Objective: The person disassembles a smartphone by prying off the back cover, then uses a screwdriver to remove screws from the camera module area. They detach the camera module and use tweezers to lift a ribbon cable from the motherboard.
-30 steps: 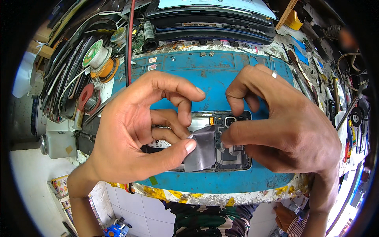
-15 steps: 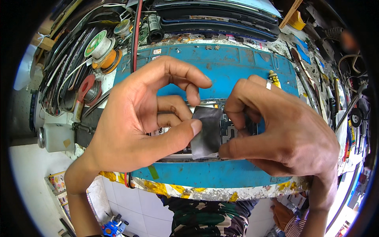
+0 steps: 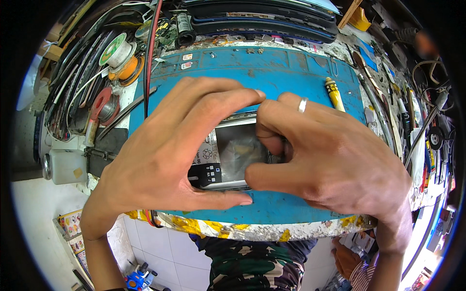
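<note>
An opened phone lies face down on a blue work mat, with a grey shiny sheet over its middle. My left hand curves around its left side, thumb along the near edge and fingers over the far edge. My right hand, with a ring on one finger, grips the phone from the right, thumb at the near edge and a bent finger pressing on the grey sheet. Most of the phone's right half is hidden under my right hand.
A yellow-handled tool lies on the mat at the right. Solder spools, cables and a white bottle crowd the left. Dark device cases are stacked at the back. Tools line the right edge.
Both hands have closed in around the phone. The grey sheet, earlier lifted between the fingers, now lies flat on the phone's back.
</note>
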`<action>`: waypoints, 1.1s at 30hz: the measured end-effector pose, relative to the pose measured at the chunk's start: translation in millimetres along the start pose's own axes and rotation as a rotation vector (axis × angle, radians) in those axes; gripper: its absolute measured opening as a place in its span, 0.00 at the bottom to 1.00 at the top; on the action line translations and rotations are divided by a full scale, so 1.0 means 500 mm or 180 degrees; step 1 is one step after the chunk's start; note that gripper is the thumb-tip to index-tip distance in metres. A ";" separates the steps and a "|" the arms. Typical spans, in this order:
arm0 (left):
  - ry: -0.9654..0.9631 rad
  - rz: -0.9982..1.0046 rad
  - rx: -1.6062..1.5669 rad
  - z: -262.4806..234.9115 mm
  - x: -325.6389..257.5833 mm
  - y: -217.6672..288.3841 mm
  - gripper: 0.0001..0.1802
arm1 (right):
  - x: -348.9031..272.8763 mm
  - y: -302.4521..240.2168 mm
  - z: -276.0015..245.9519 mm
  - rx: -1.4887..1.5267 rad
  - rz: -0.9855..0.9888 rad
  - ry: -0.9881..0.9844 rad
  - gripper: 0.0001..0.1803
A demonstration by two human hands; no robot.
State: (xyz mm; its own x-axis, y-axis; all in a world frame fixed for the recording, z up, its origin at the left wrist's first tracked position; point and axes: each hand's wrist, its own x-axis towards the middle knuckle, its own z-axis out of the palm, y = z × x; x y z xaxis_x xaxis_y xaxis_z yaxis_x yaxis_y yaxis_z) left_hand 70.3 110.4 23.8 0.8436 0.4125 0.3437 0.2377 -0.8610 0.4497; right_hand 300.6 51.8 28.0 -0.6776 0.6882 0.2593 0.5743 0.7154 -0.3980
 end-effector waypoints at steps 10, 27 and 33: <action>-0.0089 -0.0182 0.0008 -0.002 -0.003 0.006 0.58 | 0.008 0.000 0.018 -0.0219 -0.0206 0.0077 0.06; 0.0006 -0.0262 -0.0025 0.005 -0.006 0.006 0.58 | 0.026 0.008 0.018 -0.0016 -0.0417 -0.0002 0.06; -0.0089 -0.0329 0.0004 0.001 -0.005 0.007 0.55 | 0.020 0.009 -0.002 0.0451 -0.0181 0.0099 0.07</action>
State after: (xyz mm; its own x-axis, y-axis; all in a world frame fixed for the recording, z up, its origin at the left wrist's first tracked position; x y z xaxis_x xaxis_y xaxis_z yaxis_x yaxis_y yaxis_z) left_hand 69.3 106.0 24.1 0.8278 0.4905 0.2724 0.3246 -0.8147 0.4805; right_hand 296.9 62.2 29.8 -0.6913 0.6521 0.3111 0.4634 0.7305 -0.5016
